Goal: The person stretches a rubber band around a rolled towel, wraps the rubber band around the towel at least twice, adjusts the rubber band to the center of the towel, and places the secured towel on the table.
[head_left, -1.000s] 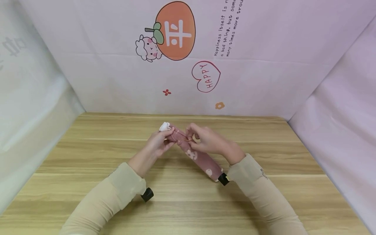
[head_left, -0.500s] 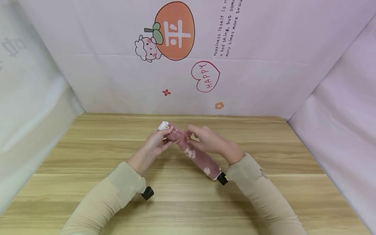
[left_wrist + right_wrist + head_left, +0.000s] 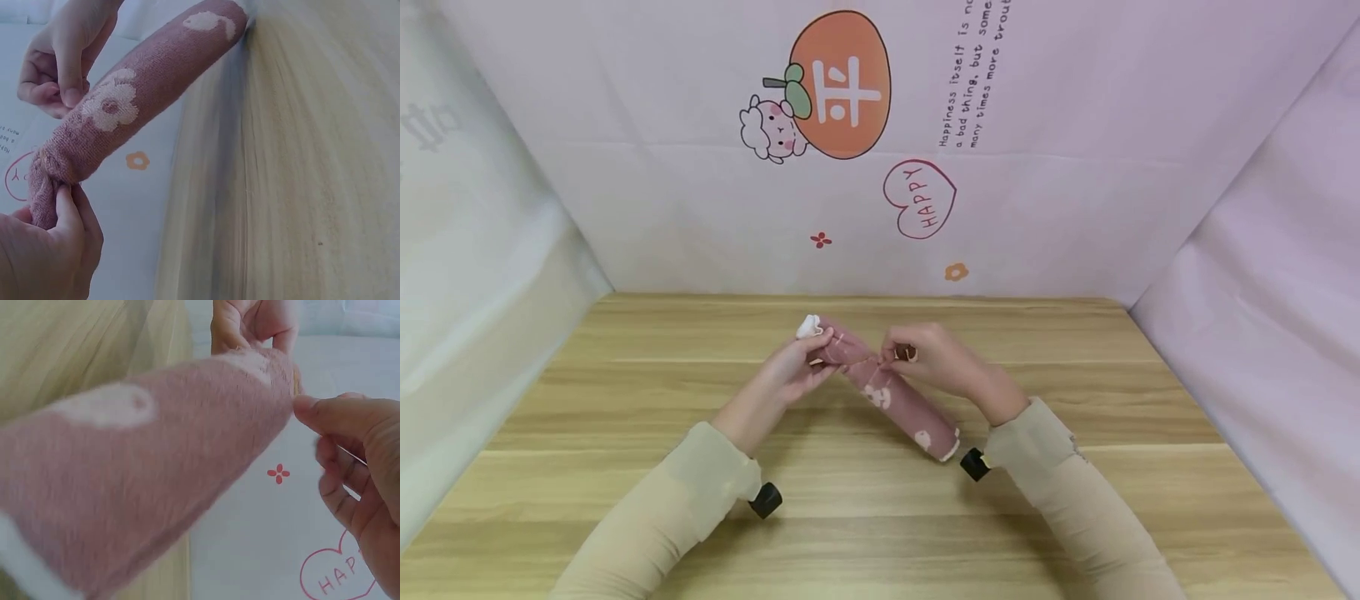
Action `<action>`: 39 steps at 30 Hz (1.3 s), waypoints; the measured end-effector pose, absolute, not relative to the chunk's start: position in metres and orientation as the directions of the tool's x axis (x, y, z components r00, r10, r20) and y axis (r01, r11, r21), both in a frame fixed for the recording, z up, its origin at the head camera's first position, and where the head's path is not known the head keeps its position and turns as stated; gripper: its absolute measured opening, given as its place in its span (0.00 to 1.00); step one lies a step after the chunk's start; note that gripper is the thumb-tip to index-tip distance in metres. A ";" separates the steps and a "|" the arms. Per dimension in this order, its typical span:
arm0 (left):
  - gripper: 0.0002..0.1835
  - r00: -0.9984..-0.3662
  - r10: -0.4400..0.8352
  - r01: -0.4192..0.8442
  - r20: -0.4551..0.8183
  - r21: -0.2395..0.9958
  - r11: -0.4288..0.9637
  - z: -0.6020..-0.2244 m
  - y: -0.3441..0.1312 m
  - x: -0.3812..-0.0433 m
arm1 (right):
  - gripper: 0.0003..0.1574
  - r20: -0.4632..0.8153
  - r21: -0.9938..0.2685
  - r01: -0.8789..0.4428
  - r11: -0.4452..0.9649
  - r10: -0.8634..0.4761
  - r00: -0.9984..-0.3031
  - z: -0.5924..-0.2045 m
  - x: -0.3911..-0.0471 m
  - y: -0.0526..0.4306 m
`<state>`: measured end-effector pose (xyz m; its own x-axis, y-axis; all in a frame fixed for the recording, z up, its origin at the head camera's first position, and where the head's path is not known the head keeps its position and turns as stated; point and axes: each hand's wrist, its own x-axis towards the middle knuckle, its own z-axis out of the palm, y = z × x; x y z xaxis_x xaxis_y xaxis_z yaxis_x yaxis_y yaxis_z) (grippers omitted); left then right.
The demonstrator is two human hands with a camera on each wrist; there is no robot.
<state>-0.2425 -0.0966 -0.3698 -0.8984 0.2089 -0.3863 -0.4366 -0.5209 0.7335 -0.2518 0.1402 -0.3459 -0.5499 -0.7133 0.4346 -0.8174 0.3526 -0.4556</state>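
Item: one rolled pink towel (image 3: 904,410), held in your two hands at the centre of the head view, slanting from upper left to lower right above the wooden surface (image 3: 850,533); whether its lower end touches is not clear. Left hand (image 3: 792,368): gripping the narrow upper-left part between thumb and fingers. Right hand (image 3: 934,358): thumb and finger pinched at the towel's edge — seemingly on a thin band (image 3: 296,380) — with the other fingers curled. Handling, by judgement: the step looks like working the band round the roll, so keep your left grip firm enough that the layers don't unwind, stretch the band evenly, and settle each pass flat in the same groove without bunching the cloth. Appearance: dusty pink, plush pile, pale flower patches along the length, white edging at the lower-right end, a white tip at the upper left; full and smooth on the long part — creased and cinched at the neck between your hands.
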 end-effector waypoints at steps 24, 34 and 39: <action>0.08 -0.933 0.230 -0.360 -0.277 0.711 -0.605 -0.374 -0.092 -0.229 | 0.27 0.012 -0.771 -0.395 0.500 -0.608 -0.794 -0.363 -0.259 0.140; 0.07 -0.904 0.186 -0.416 -0.384 0.697 -0.584 -0.375 -0.088 -0.225 | 0.20 0.222 -0.565 -0.575 0.592 -0.562 -0.797 -0.365 -0.251 0.132; 0.05 -0.901 0.179 -0.420 -0.396 0.688 -0.591 -0.375 -0.086 -0.225 | 0.17 0.335 -0.464 -0.640 0.612 -0.548 -0.767 -0.369 -0.250 0.126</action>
